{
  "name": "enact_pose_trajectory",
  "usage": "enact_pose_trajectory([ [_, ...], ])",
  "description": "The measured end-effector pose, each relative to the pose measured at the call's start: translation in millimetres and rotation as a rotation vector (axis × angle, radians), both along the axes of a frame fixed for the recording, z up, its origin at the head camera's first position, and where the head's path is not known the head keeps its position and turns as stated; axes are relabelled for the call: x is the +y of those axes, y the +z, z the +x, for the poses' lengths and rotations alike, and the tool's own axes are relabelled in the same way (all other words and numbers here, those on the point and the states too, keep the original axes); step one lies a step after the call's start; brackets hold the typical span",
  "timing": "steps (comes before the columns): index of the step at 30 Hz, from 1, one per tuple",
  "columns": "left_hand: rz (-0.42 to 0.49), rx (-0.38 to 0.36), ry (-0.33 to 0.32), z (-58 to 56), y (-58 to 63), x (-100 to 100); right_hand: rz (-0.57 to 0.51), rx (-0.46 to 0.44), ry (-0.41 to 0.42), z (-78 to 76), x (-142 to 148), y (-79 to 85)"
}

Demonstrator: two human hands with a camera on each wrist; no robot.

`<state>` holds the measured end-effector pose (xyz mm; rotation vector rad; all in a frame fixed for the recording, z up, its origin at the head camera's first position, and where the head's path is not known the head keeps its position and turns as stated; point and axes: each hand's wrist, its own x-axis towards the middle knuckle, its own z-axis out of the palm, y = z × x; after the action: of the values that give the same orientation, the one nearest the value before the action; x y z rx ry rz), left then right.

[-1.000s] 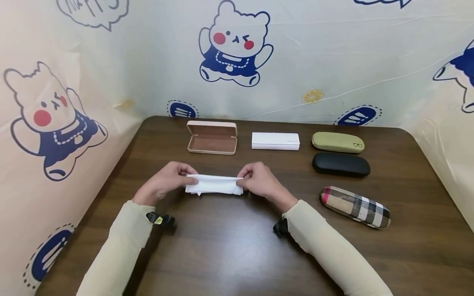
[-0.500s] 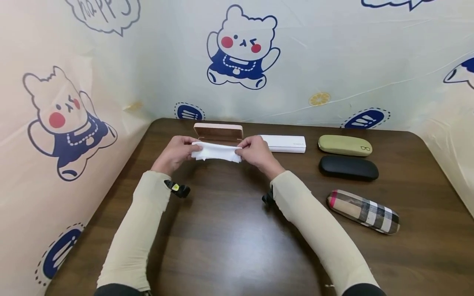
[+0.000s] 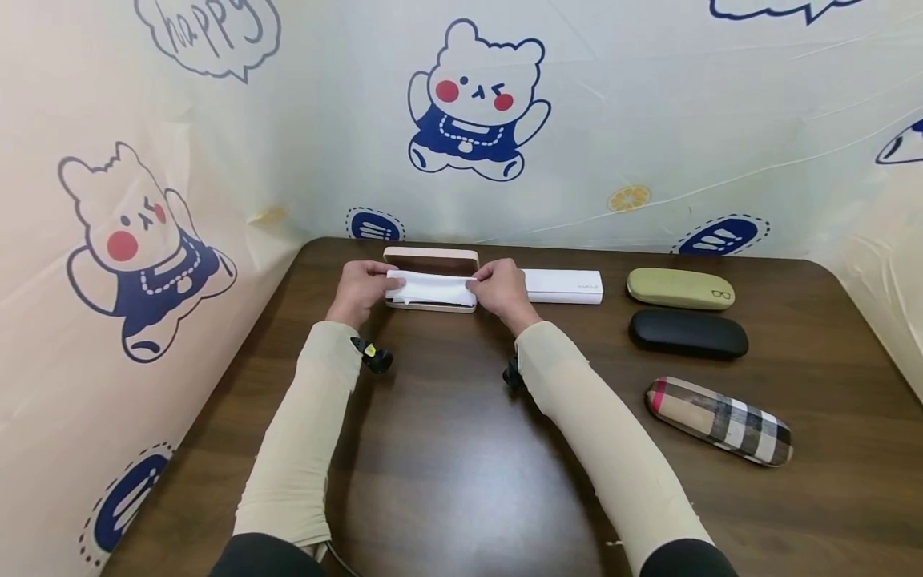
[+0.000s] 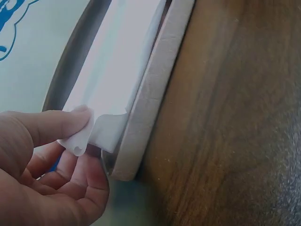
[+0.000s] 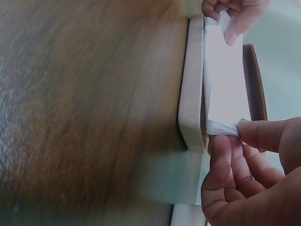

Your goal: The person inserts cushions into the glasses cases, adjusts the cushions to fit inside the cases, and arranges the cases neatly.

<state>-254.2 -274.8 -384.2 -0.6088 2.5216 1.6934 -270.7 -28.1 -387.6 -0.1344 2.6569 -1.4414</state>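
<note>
A folded white cloth (image 3: 433, 288) is stretched between both hands over the base of an open pinkish glasses case (image 3: 431, 253), whose brown lining shows in the wrist views. My left hand (image 3: 360, 287) pinches the cloth's left end, thumb on top and fingers beneath. At the opposite end my right hand (image 3: 503, 290) pinches it the same way. In the left wrist view the cloth (image 4: 117, 61) lies along the inside of the case's front wall (image 4: 150, 94). Seen from the right wrist, the cloth (image 5: 228, 84) overlaps the base, and its end sits right at the case's rim.
A white glasses case (image 3: 566, 286) stands just right of my right hand. Farther right are a green case (image 3: 680, 288), a black case (image 3: 688, 333) and a plaid case (image 3: 721, 421). All rest on a brown wooden table (image 3: 461, 449), with a printed curtain (image 3: 324, 120) behind.
Both hands have carried the cloth away from me, from the table's middle to the open case, then lowered it over the case's base. The view has shifted slightly.
</note>
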Motion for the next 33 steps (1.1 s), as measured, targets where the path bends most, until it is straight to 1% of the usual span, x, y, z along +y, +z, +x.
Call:
enact_pose_trajectory([
  [3, -0.022, 0.006, -0.001, -3.2, -0.1, 3.1, 0.007, 0.008, -0.010, -2.5, 1.9, -1.3],
  [8, -0.037, 0.005, 0.005, -4.2, 1.3, 2.8, 0.023, 0.029, -0.017, -4.3, -0.5, -3.0],
  [16, -0.112, -0.011, 0.004, -6.8, -1.6, 1.4, 0.078, 0.060, -0.005, -5.8, -5.7, -7.2],
  [21, -0.125, -0.019, 0.015, -7.9, -3.1, -0.2, 0.112, 0.083, 0.012, -6.1, -10.5, -7.9],
  [30, -0.176, -0.020, 0.003, -11.3, -2.6, 0.7, 0.176, 0.099, -0.016, -7.4, -13.0, -5.6],
  [33, -0.219, -0.011, 0.000, -11.1, -4.7, 2.7, 0.196, 0.087, -0.034, -7.5, -13.0, -5.8],
])
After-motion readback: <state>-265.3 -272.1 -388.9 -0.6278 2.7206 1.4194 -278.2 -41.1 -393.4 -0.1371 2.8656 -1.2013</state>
